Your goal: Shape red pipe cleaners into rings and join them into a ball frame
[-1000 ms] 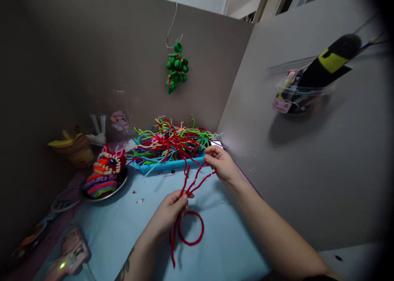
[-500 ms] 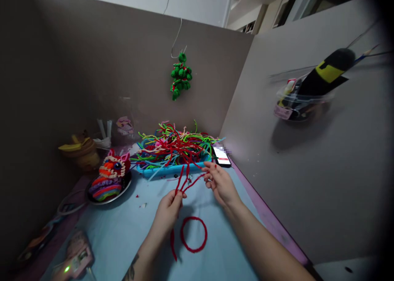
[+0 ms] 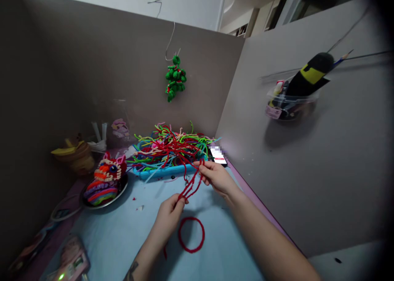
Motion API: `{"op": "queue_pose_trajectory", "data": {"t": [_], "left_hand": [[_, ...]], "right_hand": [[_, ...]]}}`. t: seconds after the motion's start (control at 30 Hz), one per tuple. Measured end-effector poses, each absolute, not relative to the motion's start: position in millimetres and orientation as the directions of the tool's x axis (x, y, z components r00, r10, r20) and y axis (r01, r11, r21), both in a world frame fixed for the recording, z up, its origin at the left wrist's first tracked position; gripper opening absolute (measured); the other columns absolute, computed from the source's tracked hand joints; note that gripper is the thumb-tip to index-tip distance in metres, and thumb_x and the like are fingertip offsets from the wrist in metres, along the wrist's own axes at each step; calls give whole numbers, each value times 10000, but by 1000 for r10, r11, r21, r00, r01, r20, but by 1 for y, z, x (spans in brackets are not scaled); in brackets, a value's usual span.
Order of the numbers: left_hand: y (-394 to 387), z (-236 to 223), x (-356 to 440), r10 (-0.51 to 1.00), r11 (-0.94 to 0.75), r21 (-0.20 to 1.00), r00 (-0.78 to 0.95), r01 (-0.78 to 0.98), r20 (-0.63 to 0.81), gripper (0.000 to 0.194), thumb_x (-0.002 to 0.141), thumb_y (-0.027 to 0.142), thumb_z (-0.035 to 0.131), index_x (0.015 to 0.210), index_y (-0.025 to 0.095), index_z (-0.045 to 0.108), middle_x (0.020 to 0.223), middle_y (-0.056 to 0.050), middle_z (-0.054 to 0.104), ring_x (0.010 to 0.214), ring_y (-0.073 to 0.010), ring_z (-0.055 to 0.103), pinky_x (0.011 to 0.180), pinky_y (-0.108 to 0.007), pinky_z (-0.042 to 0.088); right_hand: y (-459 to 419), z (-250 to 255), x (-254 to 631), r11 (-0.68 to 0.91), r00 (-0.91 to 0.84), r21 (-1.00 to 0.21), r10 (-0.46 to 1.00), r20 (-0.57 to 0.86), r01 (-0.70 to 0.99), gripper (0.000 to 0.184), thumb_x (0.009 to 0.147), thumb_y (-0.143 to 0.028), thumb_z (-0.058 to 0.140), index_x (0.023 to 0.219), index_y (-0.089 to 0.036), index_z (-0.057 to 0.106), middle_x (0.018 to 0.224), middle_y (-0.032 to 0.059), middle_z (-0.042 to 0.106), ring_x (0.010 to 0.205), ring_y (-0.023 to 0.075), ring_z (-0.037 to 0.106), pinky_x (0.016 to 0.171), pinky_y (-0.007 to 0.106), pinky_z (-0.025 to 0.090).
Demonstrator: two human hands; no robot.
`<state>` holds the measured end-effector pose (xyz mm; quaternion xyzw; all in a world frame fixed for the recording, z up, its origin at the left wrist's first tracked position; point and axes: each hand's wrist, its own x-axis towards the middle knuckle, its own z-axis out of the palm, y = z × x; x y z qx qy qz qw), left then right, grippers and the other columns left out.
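Note:
Several red pipe cleaners (image 3: 191, 185) stretch between my two hands above the table. My left hand (image 3: 172, 209) pinches their near ends between thumb and fingers. At their far ends my right hand (image 3: 214, 175) has its fingers closed around them, close to the blue tray. Part of a red strand hangs below my left wrist. On the blue tabletop just under the hands lies a red pipe cleaner ring (image 3: 179, 234), touched by neither hand.
A blue tray (image 3: 160, 174) heaped with coloured pipe cleaners stands at the back, a phone (image 3: 218, 156) beside it. Left are a metal bowl (image 3: 106, 206) with a colourful pipe cleaner figure (image 3: 103, 182) and a pink glue gun (image 3: 74, 256). Grey panels (image 3: 203, 80) enclose the table.
My right hand has closed on the far ends of the red pipe cleaners, which now run together between both hands. The view has shifted slightly.

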<state>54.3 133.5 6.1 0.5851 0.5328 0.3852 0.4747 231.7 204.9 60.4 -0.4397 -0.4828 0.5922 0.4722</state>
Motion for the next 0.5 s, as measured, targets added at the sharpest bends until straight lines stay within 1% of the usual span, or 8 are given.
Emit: {"op": "queue_pose_trajectory", "data": {"t": [0.13,0.27,0.37,0.43,0.5], "left_hand": [[134,6,54,990,1,959,136,282,-41,313,774,425,436,717,171,610,567,18,468,582,-178,457,568,-283,323],[133,6,53,989,10,965,142,261,-48,321,778,425,458,750,162,641,562,18,478,569,-170,459,560,-277,330],[134,4,52,988,43,978,137,206,-72,359,796,458,467,811,156,661,575,18,497,539,-152,446,533,-265,328],[135,2,52,987,69,985,131,157,-90,374,797,483,480,789,153,657,593,5,529,525,-142,447,518,-260,332],[136,2,52,988,98,990,113,102,-109,388,788,501,499,754,146,652,644,-27,591,545,-144,486,535,-262,358]], "right_hand": [[206,60,233,-119,-237,-987,967,-91,-107,436,632,-449,761,914,-127,681,512,-71,499,398,42,432,347,155,304],[209,60,236,-140,-268,-978,959,-94,-155,360,627,-449,776,761,-148,631,505,-68,508,392,42,451,339,142,320],[212,63,238,-158,-272,-955,958,-88,-250,367,603,-443,798,717,-165,588,564,-46,572,438,55,512,385,145,403],[213,64,240,-162,-270,-941,960,-80,-297,364,600,-428,808,708,-166,579,627,-24,619,494,63,553,449,153,466],[214,65,243,-158,-260,-930,963,-71,-331,349,614,-411,808,703,-166,576,673,-9,646,535,67,573,500,158,501]]}}
